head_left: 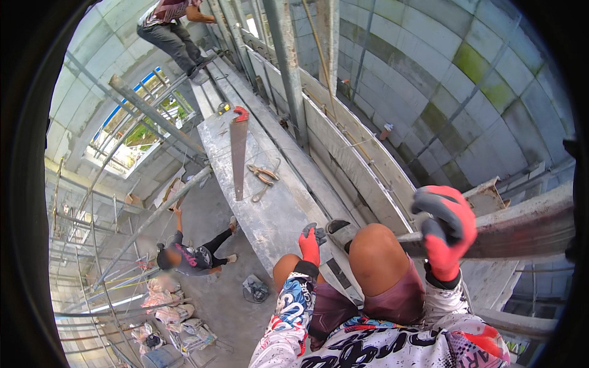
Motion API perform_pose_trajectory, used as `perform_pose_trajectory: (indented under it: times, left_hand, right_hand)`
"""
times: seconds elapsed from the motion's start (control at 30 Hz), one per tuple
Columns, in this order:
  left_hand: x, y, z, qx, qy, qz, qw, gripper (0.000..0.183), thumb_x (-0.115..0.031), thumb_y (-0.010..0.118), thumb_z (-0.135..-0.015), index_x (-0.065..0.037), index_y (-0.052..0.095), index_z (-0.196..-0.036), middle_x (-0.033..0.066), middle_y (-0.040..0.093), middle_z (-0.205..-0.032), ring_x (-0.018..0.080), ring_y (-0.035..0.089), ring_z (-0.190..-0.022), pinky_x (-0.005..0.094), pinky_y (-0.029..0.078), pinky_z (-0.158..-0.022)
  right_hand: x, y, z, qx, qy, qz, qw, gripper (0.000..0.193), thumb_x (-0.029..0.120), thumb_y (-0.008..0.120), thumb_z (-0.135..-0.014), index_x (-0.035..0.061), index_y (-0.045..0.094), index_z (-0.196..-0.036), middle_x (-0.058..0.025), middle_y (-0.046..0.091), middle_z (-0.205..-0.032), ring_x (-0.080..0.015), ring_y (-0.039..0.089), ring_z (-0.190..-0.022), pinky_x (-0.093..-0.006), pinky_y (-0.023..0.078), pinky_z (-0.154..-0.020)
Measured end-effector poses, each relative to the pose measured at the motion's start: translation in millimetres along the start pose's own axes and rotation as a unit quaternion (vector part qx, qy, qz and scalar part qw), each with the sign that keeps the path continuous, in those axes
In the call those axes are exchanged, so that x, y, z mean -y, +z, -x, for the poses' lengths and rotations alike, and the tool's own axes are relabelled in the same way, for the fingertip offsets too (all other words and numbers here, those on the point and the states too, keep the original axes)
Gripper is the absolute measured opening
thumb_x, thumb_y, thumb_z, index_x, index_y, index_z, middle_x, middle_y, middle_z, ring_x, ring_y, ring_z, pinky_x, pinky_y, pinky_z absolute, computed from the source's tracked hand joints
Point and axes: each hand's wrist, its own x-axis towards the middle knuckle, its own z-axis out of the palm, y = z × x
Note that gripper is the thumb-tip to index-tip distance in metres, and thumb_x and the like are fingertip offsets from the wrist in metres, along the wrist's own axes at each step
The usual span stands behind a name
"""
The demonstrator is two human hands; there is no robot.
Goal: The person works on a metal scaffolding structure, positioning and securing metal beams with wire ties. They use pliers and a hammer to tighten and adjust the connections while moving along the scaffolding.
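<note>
while both knees (381,253) are bent, right hand (445,227): gloved red and grey, raised in front of grey beam (521,224); fingers curled in narrow, can't tell if anything is held.
left hand (311,240): gloved alike, by metal plank (276,214), just past left knee (284,268); fingers partly bent, can't tell if holding.
metal plank: runs ahead of knees, grey and scuffed.
pliers (264,175): orange handles, mid-plank, just right of handsaw (239,153).
handsaw: flat on plank, red handle at far end.
co-worker (170,37): stands beyond handsaw, arm stretched out.
</note>
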Motion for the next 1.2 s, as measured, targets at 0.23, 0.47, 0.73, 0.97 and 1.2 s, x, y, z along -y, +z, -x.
perform_pose_trajectory:
  times: [0.23, 0.47, 0.73, 0.97, 1.2]
  left_hand:
    - [8, 31, -3, 0.045, -0.004, -0.003, 0.999, 0.03, -0.011, 0.046, -0.106, -0.005, 0.057, -0.132, 0.0148, 0.068, -0.106, 0.0226, 0.069, -0.085, 0.0359, 0.06, -0.077]
    - [24, 72, 14, 0.109, -0.002, -0.042, 0.993, 0.032, -0.02, 0.045, -0.108, -0.005, 0.057, -0.133, 0.013, 0.067, -0.105, 0.0224, 0.068, -0.083, 0.0346, 0.057, -0.072]
    - [53, 101, 22, 0.111, 0.022, -0.063, 0.992, 0.032, -0.028, 0.048, -0.108, -0.003, 0.059, -0.125, 0.0089, 0.066, -0.089, 0.0192, 0.063, -0.071, 0.0327, 0.053, -0.061]
    - [59, 119, 41, 0.127, -0.039, 0.022, 0.991, 0.032, -0.031, 0.048, -0.108, -0.002, 0.057, -0.12, 0.0073, 0.065, -0.088, 0.0176, 0.061, -0.068, 0.0318, 0.051, -0.059]
    - [35, 111, 36, 0.115, -0.054, 0.053, 0.991, 0.029, -0.031, 0.045, -0.108, -0.008, 0.057, -0.121, 0.0051, 0.06, -0.087, 0.0164, 0.058, -0.068, 0.0327, 0.052, -0.062]
  right_hand:
    - [35, -156, 52, -0.262, -0.217, -0.169, 0.925, 0.047, 0.02, 0.052, -0.102, -0.0022, 0.043, -0.143, -0.0214, 0.058, -0.131, -0.0287, 0.064, -0.099, -0.043, 0.055, -0.093]
    - [52, -145, 3, -0.414, -0.003, 0.198, 0.889, 0.048, 0.003, 0.059, -0.094, -0.0079, 0.045, -0.139, -0.0212, 0.06, -0.135, -0.0291, 0.062, -0.124, -0.0383, 0.047, -0.108]
    - [53, -139, -1, -0.396, -0.004, 0.146, 0.906, 0.036, 0.023, 0.064, -0.095, 0.0013, 0.065, -0.124, -0.0069, 0.07, -0.114, -0.0162, 0.064, -0.105, -0.0287, 0.046, -0.095]
    - [39, -186, 19, -0.256, -0.125, 0.374, 0.882, 0.037, 0.011, 0.065, -0.089, -0.0045, 0.064, -0.123, -0.0138, 0.07, -0.116, -0.0231, 0.066, -0.108, -0.0334, 0.049, -0.096]
    - [14, -196, 13, -0.462, -0.13, 0.161, 0.862, 0.045, 0.008, 0.069, -0.081, -0.0059, 0.064, -0.123, -0.0182, 0.07, -0.118, -0.0255, 0.067, -0.109, -0.0338, 0.049, -0.098]
